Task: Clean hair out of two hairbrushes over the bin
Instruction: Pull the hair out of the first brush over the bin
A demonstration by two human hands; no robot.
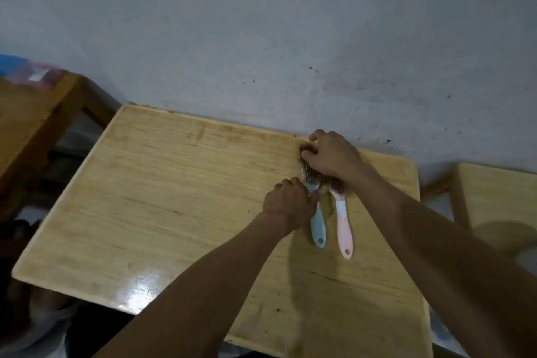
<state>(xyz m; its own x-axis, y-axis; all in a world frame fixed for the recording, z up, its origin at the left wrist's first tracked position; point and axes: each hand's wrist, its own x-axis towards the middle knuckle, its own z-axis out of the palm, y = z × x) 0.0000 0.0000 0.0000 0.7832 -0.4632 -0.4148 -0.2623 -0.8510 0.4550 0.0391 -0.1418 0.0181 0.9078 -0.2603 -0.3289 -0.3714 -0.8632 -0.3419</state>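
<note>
My L hand (286,202) grips blue brush (315,212) at neck; R hand (334,158) closed over its hairy head. Pink brush (343,224) lies just beside, at 3 o'clock, on table (174,197), near wall (261,38).

We see two hairbrushes lying side by side on the table (162,183), near its far right corner, close to the wall (261,38) behind it. The left hairbrush (317,228) lies just beside the right hairbrush (344,229), handles pointing toward us. Our left hand (287,203) sits on the left one's neck; our right hand (331,157) covers both heads. Another table (499,197) stands to the right.
</note>
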